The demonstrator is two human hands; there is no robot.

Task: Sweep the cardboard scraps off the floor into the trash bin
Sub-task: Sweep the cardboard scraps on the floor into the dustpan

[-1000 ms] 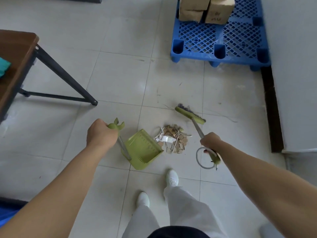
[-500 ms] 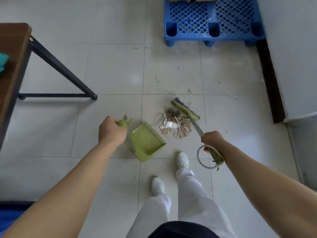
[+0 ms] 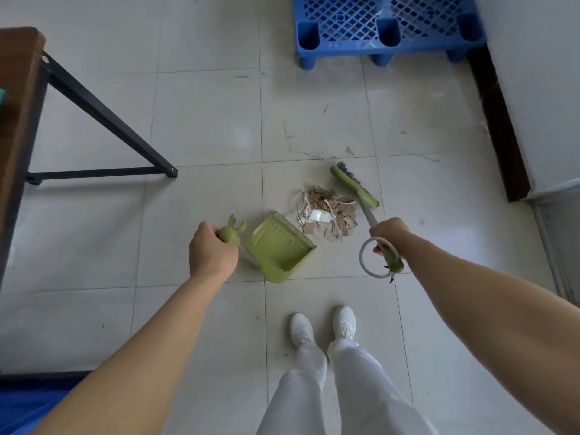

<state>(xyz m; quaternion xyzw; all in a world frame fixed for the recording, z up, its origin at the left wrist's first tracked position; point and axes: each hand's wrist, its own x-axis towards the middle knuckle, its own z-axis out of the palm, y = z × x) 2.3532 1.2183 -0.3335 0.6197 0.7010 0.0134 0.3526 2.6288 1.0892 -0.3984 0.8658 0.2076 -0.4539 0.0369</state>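
Observation:
A heap of brown cardboard scraps (image 3: 329, 213) with some white paper strips lies on the tiled floor. My left hand (image 3: 211, 251) grips the handle of a green dustpan (image 3: 277, 248), whose mouth faces the heap from the left and almost touches it. My right hand (image 3: 389, 232) grips the handle of a green broom (image 3: 354, 186). The broom head rests on the floor at the far right edge of the heap. A white loop hangs from the handle's end below my right hand. No trash bin is in view.
A blue plastic pallet (image 3: 386, 29) stands at the top right. A brown table (image 3: 18, 120) with dark metal legs is on the left. A white wall with a dark baseboard (image 3: 499, 120) runs along the right. My white shoes (image 3: 323, 328) stand just behind the heap.
The view has tilted down, so the boxes on the pallet have left the frame. My feet have come together behind the heap. The broom head has drawn in against the scraps.

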